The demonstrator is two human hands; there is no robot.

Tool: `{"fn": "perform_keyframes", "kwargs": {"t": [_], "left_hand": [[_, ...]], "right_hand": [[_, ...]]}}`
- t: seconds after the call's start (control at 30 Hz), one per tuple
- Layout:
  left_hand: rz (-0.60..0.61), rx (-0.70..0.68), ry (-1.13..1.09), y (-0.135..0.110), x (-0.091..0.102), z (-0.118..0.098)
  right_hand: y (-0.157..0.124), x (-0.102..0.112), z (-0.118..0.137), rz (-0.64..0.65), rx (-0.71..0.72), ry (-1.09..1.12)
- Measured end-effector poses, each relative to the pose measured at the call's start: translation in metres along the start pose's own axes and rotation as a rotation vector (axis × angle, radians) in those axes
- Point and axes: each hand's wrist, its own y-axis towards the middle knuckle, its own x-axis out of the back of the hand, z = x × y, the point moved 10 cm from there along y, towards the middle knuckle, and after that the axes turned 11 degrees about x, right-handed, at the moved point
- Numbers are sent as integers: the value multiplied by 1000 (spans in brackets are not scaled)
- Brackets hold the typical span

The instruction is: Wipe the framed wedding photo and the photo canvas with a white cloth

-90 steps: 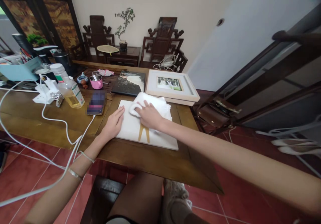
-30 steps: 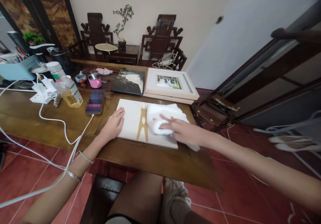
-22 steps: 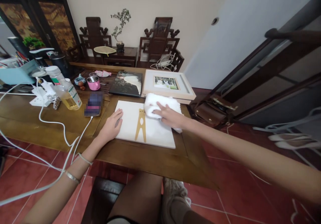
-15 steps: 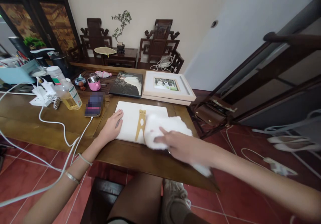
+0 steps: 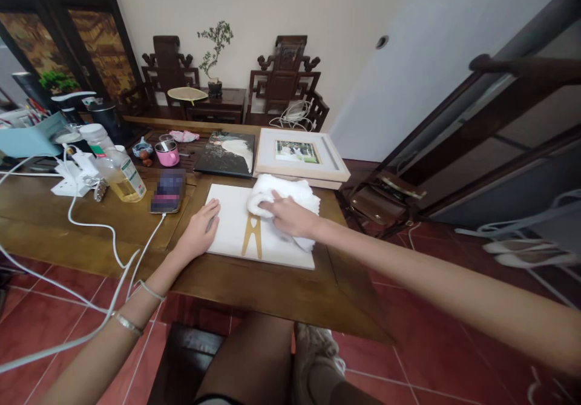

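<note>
A flat white panel [image 5: 229, 229] lies on the wooden table in front of me. On its middle is a gold two-legged piece [image 5: 252, 241], its upper end covered by a white towel [image 5: 295, 192]. My right hand [image 5: 290, 214] grips this towel, bunched and folded, against the panel's upper right part. Some fingers are hidden in the folds. Flat across the panel's left edge rests my left hand [image 5: 200, 229], fingers stretched out and holding nothing.
Behind the panel lie a dark photo print [image 5: 226, 152] and a light-framed picture [image 5: 302, 154]. To the left are a phone [image 5: 167, 191] on a white cable, a bottle [image 5: 124, 178], a pink cup [image 5: 167, 153] and a power strip [image 5: 72, 178]. A brown bag [image 5: 376, 202] hangs at right.
My right hand has moved the towel up and left over the panel, uncovering its lower right corner and covering the gold piece's top. My left hand has stayed in place.
</note>
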Motion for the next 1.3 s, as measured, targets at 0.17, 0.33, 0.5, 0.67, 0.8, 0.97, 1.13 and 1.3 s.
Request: {"fn": "perform_keyframes", "kwargs": {"t": [0.17,0.33,0.5,0.67,0.8,0.97,1.13,1.3], "left_hand": [[-3,-5,15,0,0,-1],[20,4,12,0,-1,-2],[22,4,20,0,-1,-1],[16,-1,19,-1,0,-2],[22,9,29,-1,-1,-2],[26,18,19,-1,-1,-1],[17,7,21,0,-2,1],[25,-1,32,0,-3,1]], "right_hand": [[-22,-17,77,63,97,-75],[-42,-29,125,200,228,2],[-20,-11,74,44,202,37],[20,2,5,-46,84,-7],[32,1,1,-18,-17,-96],[6,-19,68,55,75,-168],[-32,-30,134,151,260,-74],[-25,-20,115,158,247,7]]}}
